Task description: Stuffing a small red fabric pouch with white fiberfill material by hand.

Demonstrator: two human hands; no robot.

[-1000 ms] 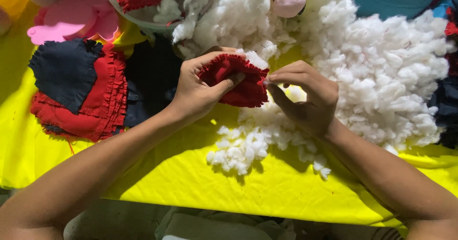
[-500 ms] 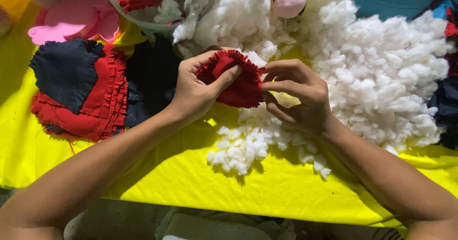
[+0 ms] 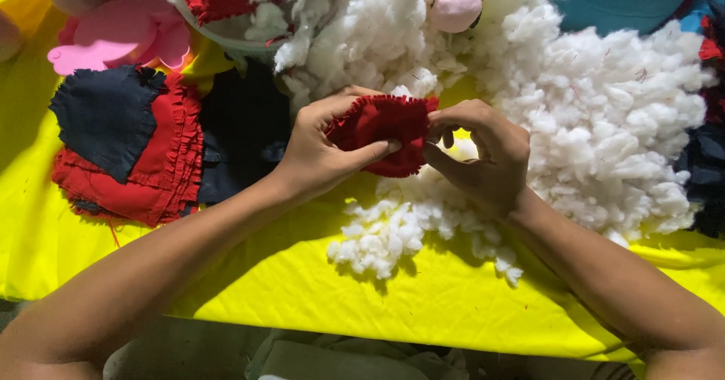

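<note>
Since a second ago your right hand (image 3: 479, 153) has crept closer to the red fabric pouch (image 3: 384, 132), its fingers now pinching at the pouch's right edge, while your left hand (image 3: 328, 149) has kept its clamp, thumb laid across the lower front and fingers curled behind; both hands are closed on that one piece, held just above the yellow desk (image 3: 249, 289) in front of the white stuffing (image 3: 604, 123); judge the pouch as light, soft and floppy, with a frayed rim that gives a good grip but could shed threads, so take it by the seam edge rather than the slack middle; the stuffing looks loose and clingy and will likely drag along if you brush it; to your left lies a stack of red and navy fabric pieces (image 3: 128, 146), just beside a dark cloth (image 3: 242, 131); a pink ball (image 3: 455, 6) sits on the fluff further back; open room lies on the bare yellow strip toward the near edge, which drops off close below your forearms.
</note>
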